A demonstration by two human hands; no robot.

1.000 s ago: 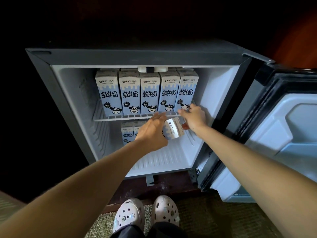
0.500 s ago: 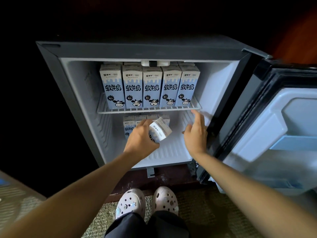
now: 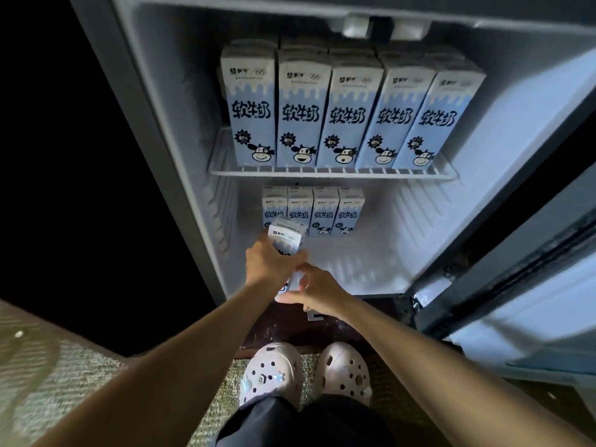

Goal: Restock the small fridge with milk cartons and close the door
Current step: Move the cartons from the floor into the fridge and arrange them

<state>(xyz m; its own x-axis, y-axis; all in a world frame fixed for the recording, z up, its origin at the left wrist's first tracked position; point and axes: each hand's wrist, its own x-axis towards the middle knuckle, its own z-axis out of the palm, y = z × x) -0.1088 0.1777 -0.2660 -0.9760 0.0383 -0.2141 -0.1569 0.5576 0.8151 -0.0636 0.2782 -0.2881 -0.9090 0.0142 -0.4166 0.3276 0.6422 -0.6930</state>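
A person in dark trousers [image 3: 306,421] and pale perforated clogs [image 3: 271,372] stands on a ribbed carpet [image 3: 64,382] before an open small fridge [image 3: 161,124], both bare arms stretched toward its lower compartment. The left hand [image 3: 269,262] is wrapped round the middle of the held carton [image 3: 285,240], fingers curled about its sides. The right hand [image 3: 317,290] meets it from the right, thumb and fingers pinching the carton's lower end. The held carton is tilted, top leaning away from the person, above the front left part of the fridge floor [image 3: 354,259] and off its ribbed surface. Its top overlaps the two leftmost packs of the lower row of cartons [image 3: 335,211], four blue-and-white packs standing upright side by side against the back wall, left of centre. Above them, a white wire shelf [image 3: 332,172] spans the compartment from wall to wall. On it stands the upper row of cartons [image 3: 348,117], five tall packs with cartoon cows, touching one another, further packs just visible behind them. A light fitting [image 3: 383,27] sits at the ceiling's front edge. The door [image 3: 532,253] stands swung wide at the right.
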